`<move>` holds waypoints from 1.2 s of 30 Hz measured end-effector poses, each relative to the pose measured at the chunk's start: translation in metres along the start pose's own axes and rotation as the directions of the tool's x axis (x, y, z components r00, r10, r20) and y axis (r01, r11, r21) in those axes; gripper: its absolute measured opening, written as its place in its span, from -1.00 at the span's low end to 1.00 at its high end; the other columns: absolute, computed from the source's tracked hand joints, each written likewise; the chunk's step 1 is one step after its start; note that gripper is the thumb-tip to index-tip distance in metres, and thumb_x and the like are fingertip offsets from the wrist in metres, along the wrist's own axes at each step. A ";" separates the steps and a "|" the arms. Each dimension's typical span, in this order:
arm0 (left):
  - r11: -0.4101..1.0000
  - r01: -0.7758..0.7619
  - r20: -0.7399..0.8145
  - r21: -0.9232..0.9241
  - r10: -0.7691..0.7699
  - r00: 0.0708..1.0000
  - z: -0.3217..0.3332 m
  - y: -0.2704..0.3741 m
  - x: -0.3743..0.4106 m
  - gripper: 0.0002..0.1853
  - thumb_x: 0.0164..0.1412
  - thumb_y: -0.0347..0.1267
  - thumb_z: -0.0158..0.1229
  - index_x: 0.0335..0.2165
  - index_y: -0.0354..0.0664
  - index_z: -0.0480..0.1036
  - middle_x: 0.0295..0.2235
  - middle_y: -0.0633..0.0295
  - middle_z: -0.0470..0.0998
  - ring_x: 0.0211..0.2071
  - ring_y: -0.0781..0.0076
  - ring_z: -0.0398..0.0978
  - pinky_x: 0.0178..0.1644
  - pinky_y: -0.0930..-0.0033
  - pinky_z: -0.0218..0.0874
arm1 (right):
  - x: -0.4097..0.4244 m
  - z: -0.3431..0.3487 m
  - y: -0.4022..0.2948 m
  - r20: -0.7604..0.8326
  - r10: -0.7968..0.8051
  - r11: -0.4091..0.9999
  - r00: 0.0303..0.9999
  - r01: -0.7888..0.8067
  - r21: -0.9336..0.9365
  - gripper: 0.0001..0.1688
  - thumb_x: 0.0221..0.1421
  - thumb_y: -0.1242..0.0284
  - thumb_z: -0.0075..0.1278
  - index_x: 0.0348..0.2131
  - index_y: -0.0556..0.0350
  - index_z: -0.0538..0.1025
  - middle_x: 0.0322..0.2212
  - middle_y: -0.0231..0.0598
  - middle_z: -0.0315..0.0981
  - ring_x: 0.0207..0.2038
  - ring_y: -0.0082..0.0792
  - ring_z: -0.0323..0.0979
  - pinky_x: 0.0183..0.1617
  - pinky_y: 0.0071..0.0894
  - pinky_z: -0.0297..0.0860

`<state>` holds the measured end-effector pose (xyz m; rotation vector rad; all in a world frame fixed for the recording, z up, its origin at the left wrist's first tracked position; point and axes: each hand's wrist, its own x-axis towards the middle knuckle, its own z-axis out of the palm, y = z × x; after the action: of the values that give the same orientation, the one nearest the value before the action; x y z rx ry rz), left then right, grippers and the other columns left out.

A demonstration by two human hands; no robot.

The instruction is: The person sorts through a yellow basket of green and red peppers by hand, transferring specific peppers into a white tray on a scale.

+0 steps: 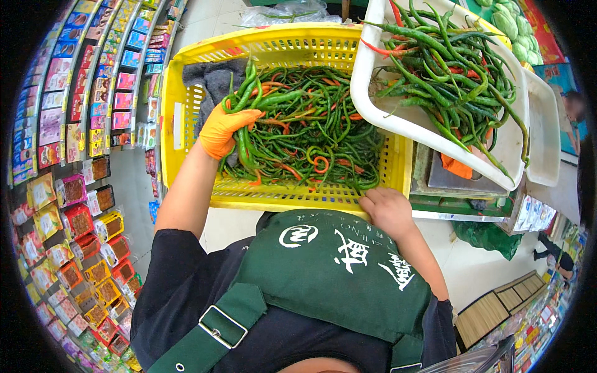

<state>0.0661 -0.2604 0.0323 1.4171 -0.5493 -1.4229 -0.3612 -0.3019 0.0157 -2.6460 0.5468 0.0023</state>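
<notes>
Several long green chili peppers [247, 93] are held in my left hand [226, 128], which wears an orange glove. It is above the left part of a yellow perforated plastic crate [289, 198]. Inside the crate lies a thick heap of green and red chili peppers [312, 126], with a dark grey cloth [212, 77] at its left end. My right hand [389, 210] is bare, its fingers curled on the crate's near rim by the right corner. Over the crate's far right corner juts a white plastic tray [396, 119] piled with more green and red chili peppers [447, 84].
Under the white tray are a flat metal plate [445, 179] and an orange glove-like item [457, 165]. Green cabbages [510, 23] lie at the upper right, beside another white tray [543, 130]. Shelves of packaged goods [93, 102] line the left. A person [557, 254] is far right.
</notes>
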 end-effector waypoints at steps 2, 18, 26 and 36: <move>0.992 -0.056 0.028 -0.113 0.059 0.998 0.019 0.013 -0.016 -0.35 0.17 -0.52 0.26 0.25 -0.27 0.38 -0.03 0.20 0.60 -0.40 0.58 0.40 -0.28 0.48 0.27 | 0.000 0.000 0.000 0.001 0.000 1.000 1.000 0.000 -0.003 -0.88 -0.03 0.37 0.05 -0.41 -0.05 0.50 -0.44 -0.31 0.42 -0.31 -0.20 0.51 -0.24 -0.18 0.45; 0.779 -0.125 0.234 -0.615 0.332 0.914 0.059 0.023 -0.056 -0.13 0.12 -0.55 0.18 0.39 -0.30 0.08 0.35 -0.17 0.24 -0.27 0.49 0.48 -0.16 0.47 0.37 | -0.001 -0.004 -0.005 0.014 0.022 1.000 1.000 -0.022 0.017 -0.65 -0.21 0.27 0.29 -0.39 -0.02 0.52 -0.40 -0.26 0.47 -0.25 -0.11 0.52 -0.17 -0.09 0.46; 0.773 -0.525 0.243 -0.356 0.618 0.747 0.105 0.091 -0.036 -0.19 0.12 -0.48 0.20 0.35 -0.30 0.19 0.31 -0.21 0.30 -0.21 0.38 0.60 -0.08 0.35 0.43 | -0.004 -0.001 -0.002 0.033 0.016 1.000 0.999 -0.017 0.025 -0.64 -0.17 0.22 0.31 -0.40 0.01 0.55 -0.41 -0.19 0.49 -0.25 -0.05 0.54 -0.19 -0.01 0.46; 0.241 -0.867 0.602 0.436 0.638 0.480 0.310 0.214 0.031 -0.34 0.19 -0.45 0.40 0.23 -0.08 0.37 0.04 0.20 0.62 -0.06 0.40 0.63 0.09 0.34 0.43 | -0.012 0.000 0.005 -0.082 -0.026 0.997 0.996 0.032 0.066 -0.67 -0.14 0.25 0.29 -0.45 0.05 0.51 -0.39 -0.23 0.48 -0.21 -0.11 0.54 -0.12 -0.11 0.48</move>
<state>-0.1437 -0.4707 0.2660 1.1140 -1.9064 -0.5332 -0.3742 -0.3019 0.0143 -2.5976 0.5257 -0.1304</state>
